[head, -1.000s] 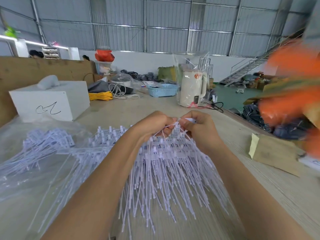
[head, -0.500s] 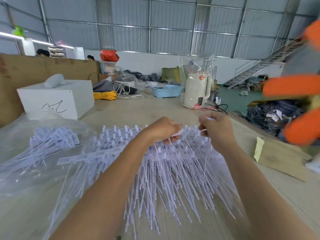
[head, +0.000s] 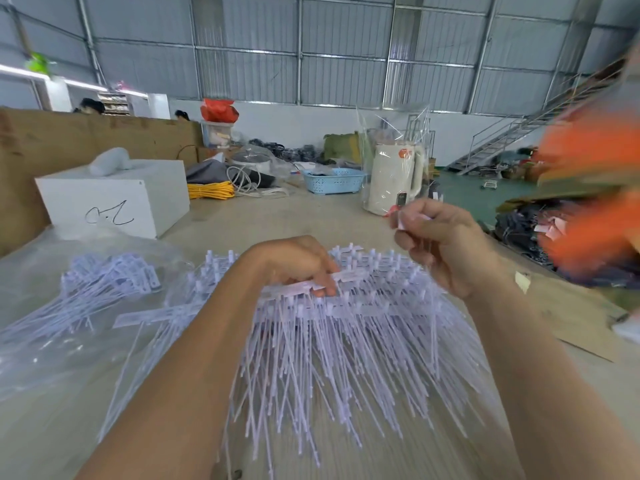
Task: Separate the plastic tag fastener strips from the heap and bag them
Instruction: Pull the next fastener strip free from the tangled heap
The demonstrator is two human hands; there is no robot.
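Your right hand [head: 446, 247] pinches one pale plastic fastener strip [head: 412, 220] by its head, lifted clear above the tangled heap of lilac fastener strips [head: 346, 334] on the table in front of you. Your left hand [head: 298, 268] grips a header bar in that heap, holding it down. At the left, a clear plastic bag [head: 48, 306] already holds some strips; most of the heap remains unsorted. A white box [head: 114, 199] sits far left, and brown cardboard [head: 575, 317] lies at the right.
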